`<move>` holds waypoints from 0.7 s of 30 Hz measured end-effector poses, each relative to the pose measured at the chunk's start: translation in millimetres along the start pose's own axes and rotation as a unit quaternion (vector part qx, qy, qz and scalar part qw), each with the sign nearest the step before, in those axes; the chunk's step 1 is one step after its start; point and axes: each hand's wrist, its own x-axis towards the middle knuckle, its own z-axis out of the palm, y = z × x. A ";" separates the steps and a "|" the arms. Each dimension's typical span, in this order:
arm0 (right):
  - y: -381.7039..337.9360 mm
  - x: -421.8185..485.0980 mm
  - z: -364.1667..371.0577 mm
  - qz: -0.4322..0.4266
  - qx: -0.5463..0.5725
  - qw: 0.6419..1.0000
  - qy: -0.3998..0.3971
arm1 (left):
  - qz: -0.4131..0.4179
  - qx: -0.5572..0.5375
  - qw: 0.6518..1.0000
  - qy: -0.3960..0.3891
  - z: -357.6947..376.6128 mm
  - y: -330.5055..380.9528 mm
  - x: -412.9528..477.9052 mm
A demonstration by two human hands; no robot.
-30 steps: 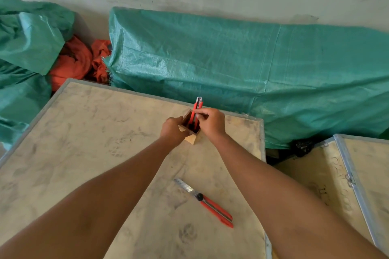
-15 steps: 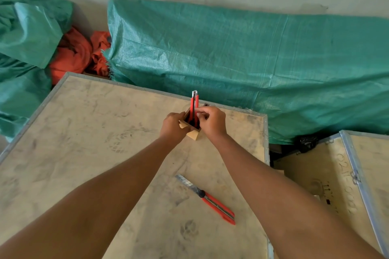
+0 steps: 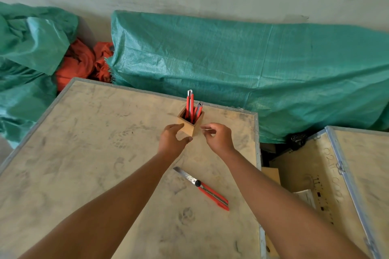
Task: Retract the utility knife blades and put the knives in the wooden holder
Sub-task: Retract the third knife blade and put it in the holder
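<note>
A small square wooden holder (image 3: 190,128) stands near the far edge of the plywood crate top (image 3: 88,153). Red utility knives (image 3: 191,107) stand upright in it, their ends sticking out above the rim. My left hand (image 3: 172,137) curls around the holder's near left corner, thumb and fingers touching it. My right hand (image 3: 217,136) hovers just right of the holder, fingers loosely bent and holding nothing. Another red utility knife (image 3: 203,187) lies flat on the crate top between my forearms, its silver blade extended toward the upper left.
A green tarp (image 3: 252,65) covers a long bulk behind the crate, with more green tarp (image 3: 27,52) and orange cloth (image 3: 82,63) at the left. A second crate (image 3: 362,174) with metal edging stands at the right, across a gap holding cardboard.
My right hand has let go of the knife it was lowering into the holder and drawn back to the right. That knife now stands in the holder. My left hand has slid lower on it.
</note>
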 end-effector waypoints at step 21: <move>67.3 -124.3 40.0 0.089 -0.039 0.971 -0.219 | 0.024 0.178 0.978 -0.105 58.0 -105.8 -64.5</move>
